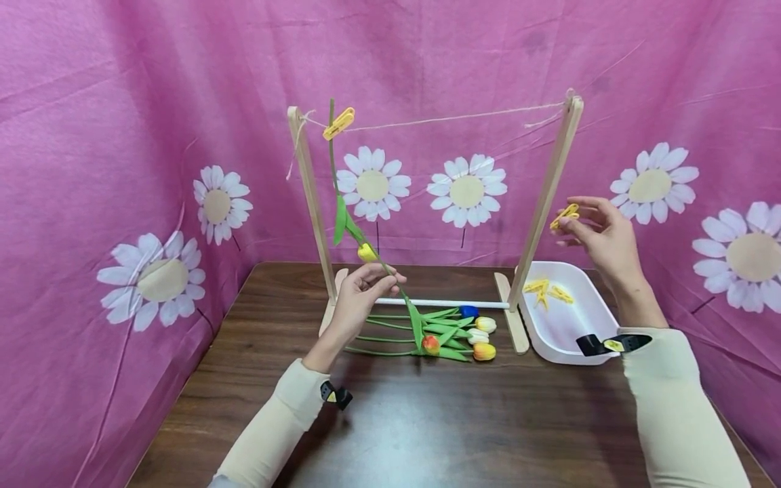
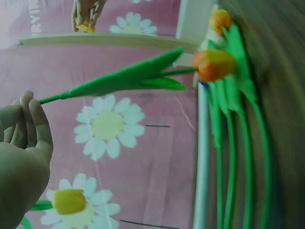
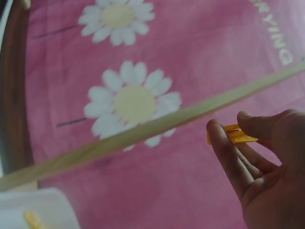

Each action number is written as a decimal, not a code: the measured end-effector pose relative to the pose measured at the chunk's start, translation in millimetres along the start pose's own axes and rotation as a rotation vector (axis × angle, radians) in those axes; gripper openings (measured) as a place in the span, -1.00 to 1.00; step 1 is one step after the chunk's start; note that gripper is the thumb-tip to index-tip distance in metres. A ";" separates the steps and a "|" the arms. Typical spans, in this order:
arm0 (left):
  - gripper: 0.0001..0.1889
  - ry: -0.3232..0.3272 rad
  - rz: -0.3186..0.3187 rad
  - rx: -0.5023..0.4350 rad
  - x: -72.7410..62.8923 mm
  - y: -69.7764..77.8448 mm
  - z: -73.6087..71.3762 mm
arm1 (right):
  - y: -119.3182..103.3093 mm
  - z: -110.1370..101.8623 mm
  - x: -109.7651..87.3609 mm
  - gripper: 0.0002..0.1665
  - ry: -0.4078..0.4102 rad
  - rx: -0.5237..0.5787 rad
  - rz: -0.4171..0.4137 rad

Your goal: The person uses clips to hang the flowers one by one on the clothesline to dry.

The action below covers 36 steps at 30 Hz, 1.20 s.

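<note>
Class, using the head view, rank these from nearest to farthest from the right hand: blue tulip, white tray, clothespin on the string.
1. White tray, below the right hand.
2. Blue tulip, left of the tray.
3. Clothespin on the string, near its left end.

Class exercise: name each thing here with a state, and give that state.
Left grip: pinching the orange-red tulip
Orange-red tulip: held by stem, bloom downward
Right grip: pinching a yellow clothespin
Hung yellow tulip: clipped, bloom downward
Hanging clothespin: clipped on the string
String: strung between wooden posts
Other tulips: lying on the table
White tub: upright, holding spare clothespins
</note>
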<state>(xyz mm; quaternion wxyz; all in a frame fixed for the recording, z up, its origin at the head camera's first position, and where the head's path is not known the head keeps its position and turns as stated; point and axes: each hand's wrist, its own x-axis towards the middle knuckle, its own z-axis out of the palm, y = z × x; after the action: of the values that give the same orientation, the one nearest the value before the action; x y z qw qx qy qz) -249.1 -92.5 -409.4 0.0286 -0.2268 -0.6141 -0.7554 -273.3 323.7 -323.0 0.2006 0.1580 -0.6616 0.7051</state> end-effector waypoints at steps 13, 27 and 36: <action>-0.82 -0.002 0.180 -0.005 23.8 31.1 12.9 | -33.6 30.0 -4.0 -0.57 -0.103 0.138 -0.145; -0.77 0.033 0.313 0.010 62.9 62.2 9.9 | -49.1 63.7 -3.1 -0.55 -0.249 -0.006 -0.150; -0.70 0.043 0.339 0.038 87.0 77.6 9.6 | -54.8 96.8 6.8 -0.65 -0.256 -0.206 -0.139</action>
<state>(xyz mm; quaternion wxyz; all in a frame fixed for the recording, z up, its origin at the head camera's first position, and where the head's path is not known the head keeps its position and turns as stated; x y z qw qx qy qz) -299.1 -81.9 -304.2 0.1730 -0.3103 -0.5803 -0.7328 -256.3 230.3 -264.8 0.1782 0.2707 -0.7380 0.5919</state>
